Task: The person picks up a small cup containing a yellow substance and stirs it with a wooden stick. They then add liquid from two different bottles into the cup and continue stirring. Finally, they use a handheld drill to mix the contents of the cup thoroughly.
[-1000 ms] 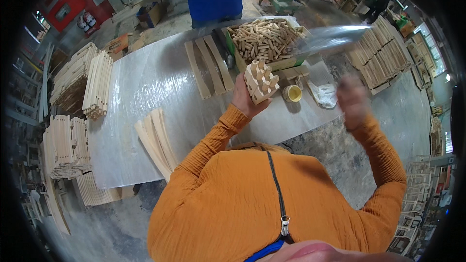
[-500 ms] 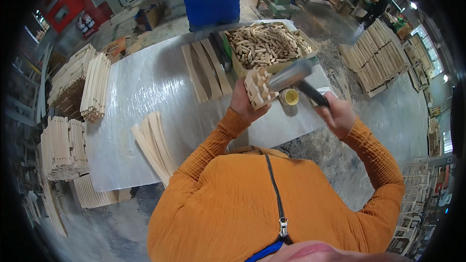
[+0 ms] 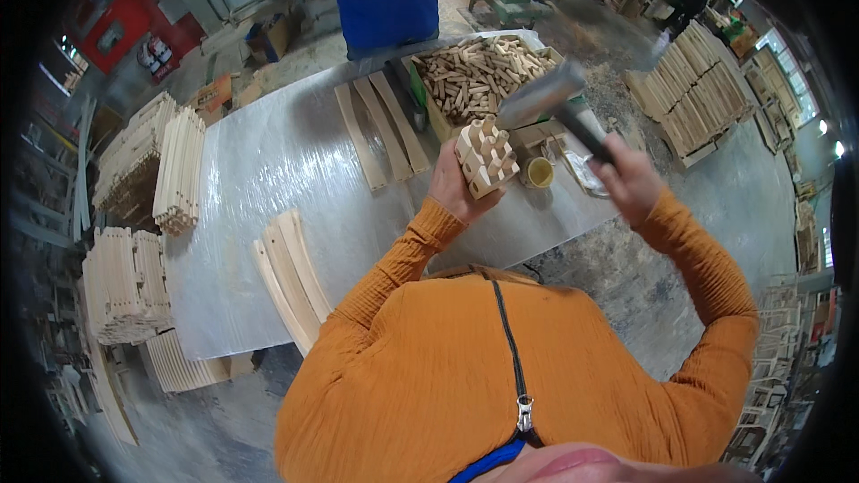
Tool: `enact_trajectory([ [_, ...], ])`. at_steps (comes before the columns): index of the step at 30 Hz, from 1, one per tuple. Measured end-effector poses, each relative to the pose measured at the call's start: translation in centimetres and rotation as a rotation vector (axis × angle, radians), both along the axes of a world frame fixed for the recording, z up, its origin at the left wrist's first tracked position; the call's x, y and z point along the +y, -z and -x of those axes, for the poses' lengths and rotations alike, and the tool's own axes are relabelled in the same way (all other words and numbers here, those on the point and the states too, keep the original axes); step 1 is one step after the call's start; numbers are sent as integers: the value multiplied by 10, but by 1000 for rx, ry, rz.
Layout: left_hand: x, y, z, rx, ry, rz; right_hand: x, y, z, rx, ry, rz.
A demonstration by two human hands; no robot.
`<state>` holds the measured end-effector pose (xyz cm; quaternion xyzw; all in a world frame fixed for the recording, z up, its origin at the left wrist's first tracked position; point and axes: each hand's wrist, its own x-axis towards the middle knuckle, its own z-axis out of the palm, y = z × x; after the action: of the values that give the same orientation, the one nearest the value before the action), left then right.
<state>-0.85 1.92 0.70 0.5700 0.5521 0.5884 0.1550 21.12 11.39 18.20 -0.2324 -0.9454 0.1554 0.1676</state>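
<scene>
My left hand (image 3: 455, 188) is wrapped round a bundle of pale wooden slats (image 3: 489, 168), seen end-on, with short dowels (image 3: 488, 130) standing out of the ends. My right hand (image 3: 633, 181) grips the black handle of a hammer (image 3: 546, 94). Its grey head is smeared by motion and hangs just above and beyond the bundle, apart from it as far as I can tell. Close to the right of the bundle stands a small cup (image 3: 538, 173) with something yellowish inside. Behind the bundle, a box (image 3: 433, 122) is heaped with loose dowels (image 3: 479, 80).
Curved wooden slats (image 3: 392, 125) lie on the plastic-covered table (image 3: 242, 188), with more at its near edge (image 3: 293, 273). Stacks of slats (image 3: 125, 282) stand at the left, another stack (image 3: 693, 94) at the right. Across the table stands a person in blue (image 3: 389, 4).
The hammer has risen away from the bundle, and my right hand has shifted slightly right and up. The bundle has turned a little, showing more dowel ends.
</scene>
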Motion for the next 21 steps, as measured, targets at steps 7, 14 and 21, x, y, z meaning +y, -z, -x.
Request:
enact_trajectory([
  [7, -2, 3, 0, 44, -109, 9, 1, -74, 7, 899, -129, 515],
  [14, -9, -1, -1, 67, -115, 25, -7, -7, 9, -78, -8, 193],
  [21, -6, -5, -2, 67, -152, -8, -1, -47, 25, 733, -25, 555],
])
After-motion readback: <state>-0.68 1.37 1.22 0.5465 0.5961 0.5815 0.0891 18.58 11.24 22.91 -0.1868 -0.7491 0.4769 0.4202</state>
